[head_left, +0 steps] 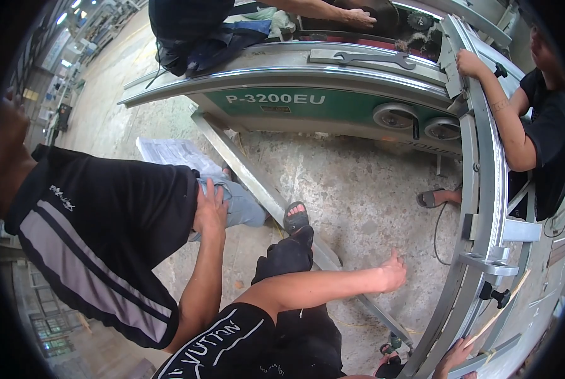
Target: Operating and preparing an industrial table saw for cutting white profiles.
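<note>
My left arm bends across in front of me, coming out of a black sleeve with white print. My left hand (393,273) hangs over the concrete floor, fingers mostly curled and one digit sticking up; I see nothing in it. Below it, a long metal bar (254,177) slants from the machine base toward the lower right. Nearest on its right runs a grey metal rail frame (492,189) with a clamp-like stop (489,264). My right hand is not clearly seen; a hand (454,359) by the frame at the lower edge cannot be told as mine.
A green-and-grey saw machine (345,110) stands ahead with handwheels (396,117) and a wrench (374,59) on top. One person (99,215) is at left, another (547,126) grips the frame at right. A third person's hand (360,19) reaches into the machine. A thin wooden strip (502,309) leans nearby.
</note>
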Available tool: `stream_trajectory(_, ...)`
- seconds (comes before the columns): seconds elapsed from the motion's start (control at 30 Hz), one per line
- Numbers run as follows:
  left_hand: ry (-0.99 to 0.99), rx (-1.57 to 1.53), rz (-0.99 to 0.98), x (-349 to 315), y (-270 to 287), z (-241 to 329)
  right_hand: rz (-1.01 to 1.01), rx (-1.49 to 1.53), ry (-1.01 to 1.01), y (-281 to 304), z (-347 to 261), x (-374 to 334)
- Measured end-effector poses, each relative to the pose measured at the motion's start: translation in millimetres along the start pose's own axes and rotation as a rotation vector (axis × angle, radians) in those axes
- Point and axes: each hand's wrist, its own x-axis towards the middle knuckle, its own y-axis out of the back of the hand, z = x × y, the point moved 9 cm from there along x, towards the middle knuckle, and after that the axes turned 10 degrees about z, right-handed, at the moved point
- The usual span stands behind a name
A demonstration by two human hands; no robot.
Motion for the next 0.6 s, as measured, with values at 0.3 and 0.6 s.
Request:
stream_trajectory(0.3,0.023,0.037,-0.114,9,-17,2,0.089,-0.334,0.259,-25,-46,23)
stream_trajectory(0.6,0.039,0.11,-0.051,7,-17,-2,0.714,-1.349,1.05,-51,-31,-1)
